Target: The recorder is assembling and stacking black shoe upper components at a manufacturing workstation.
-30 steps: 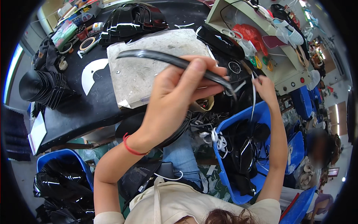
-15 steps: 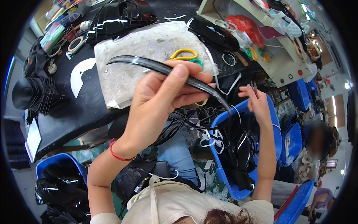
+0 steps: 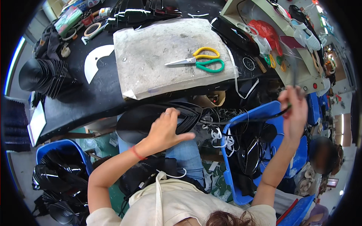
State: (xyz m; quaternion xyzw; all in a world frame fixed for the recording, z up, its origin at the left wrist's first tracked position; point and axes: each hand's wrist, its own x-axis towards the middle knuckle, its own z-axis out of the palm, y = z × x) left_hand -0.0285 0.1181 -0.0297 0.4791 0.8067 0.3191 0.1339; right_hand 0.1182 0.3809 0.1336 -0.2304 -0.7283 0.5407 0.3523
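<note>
My left hand [image 3: 163,130] lies over a stack of flat black glossy pieces [image 3: 132,122] on my lap. Its fingers are stretched out and the thumb stands away, with nothing gripped. Far to the right, above the rim of a blue bin [image 3: 236,191], my right hand [image 3: 295,113] is closed and smeared by motion. A thin black strip [image 3: 260,119] runs from its fingers leftward across the bin. Above the same hand shows a blurred dark shape [image 3: 293,71] that I cannot make out. Scissors [image 3: 205,60] with yellow and green handles lie on the pale worn board [image 3: 151,49].
Black pieces [image 3: 249,154] and white cords [image 3: 227,143] fill part of the blue bin. Another blue bin [image 3: 75,145] of black pieces stands at left. On the black table are a stack of curved black pieces [image 3: 41,79] and a white curved template [image 3: 92,64].
The black strip has left my left hand, which has dropped to the stack on my lap. My right hand has swung right and now has a strip in it. The scissors are uncovered.
</note>
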